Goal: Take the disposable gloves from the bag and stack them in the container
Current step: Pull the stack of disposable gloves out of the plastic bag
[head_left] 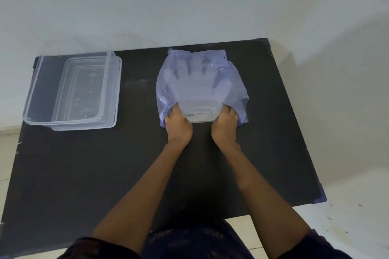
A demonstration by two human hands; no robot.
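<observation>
Both hands at centre frame: left hand (pixel 178 124) and right hand (pixel 224 123) grip the gloves (pixel 200 112) at the bag (pixel 201 79) mouth; container (pixel 71 92) sits upper left on the worktop (pixel 136 164).

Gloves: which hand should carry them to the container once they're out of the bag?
Left, probably. The container sits on the person's left, nearer the left hand. The right hand would have to cross over. Both now grip the gloves at the bag mouth.
</observation>
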